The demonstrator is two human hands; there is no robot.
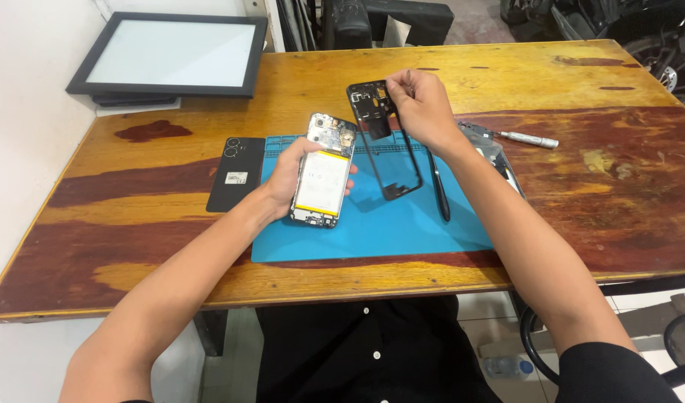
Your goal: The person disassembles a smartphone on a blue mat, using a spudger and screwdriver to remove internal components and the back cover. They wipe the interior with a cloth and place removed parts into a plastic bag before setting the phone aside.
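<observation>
Over the blue mat (402,231), my left hand (286,179) clasps the opened phone (324,172) — fragile; my right hand (421,104) pinches the thin, flexible frame (387,142) by its top corner.

Bare blue mat (402,231) lies open near the person; a black pen-like tool (440,190) blocks its right edge.

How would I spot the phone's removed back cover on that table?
Start at the blue mat on the wooden table. Just off its left edge lies the black back cover, flat and untouched. Unlike the opened phone beside it, it is a plain black panel with camera rings at its top.
</observation>
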